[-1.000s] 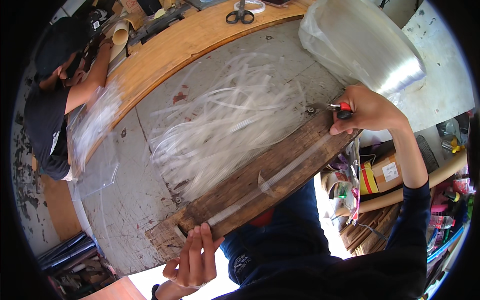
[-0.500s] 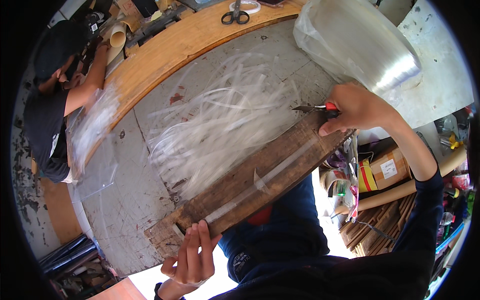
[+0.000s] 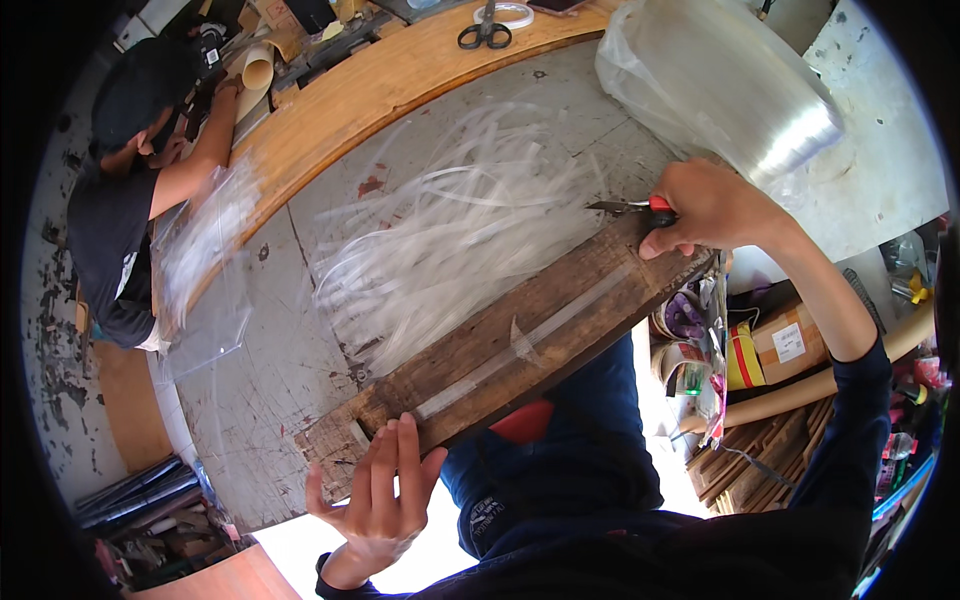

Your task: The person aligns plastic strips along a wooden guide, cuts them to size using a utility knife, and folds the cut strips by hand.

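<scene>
A long brown wooden board (image 3: 450, 375) lies slanted across the front of the grey table. Along its top runs a narrow translucent plastic strip (image 3: 500, 365), with a small clear curled scrap (image 3: 523, 343) on it. My left hand (image 3: 385, 500) rests its fingertips on the board's left end, at the strip's near end, fingers stretched and the outer one spread. At the board's far right end, my right hand (image 3: 712, 208) is closed round a knife (image 3: 655, 206) with a red and black handle. Its dark pointed blade faces left, above the table. My palm hides most of the handle.
A loose heap of clear plastic strips (image 3: 450, 230) covers the table's middle. At back right stands a big plastic-wrapped clear roll (image 3: 720, 85). Black scissors (image 3: 485, 35) lie on the wooden ledge (image 3: 370, 75). A co-worker (image 3: 120, 190) leans at left beside a clear bag (image 3: 210, 270).
The view has shifted slightly, moving the scene a little rightward. My left hand's fingers have spread, the outer one now stretched out. My right hand stays at the board's far end with the knife.
</scene>
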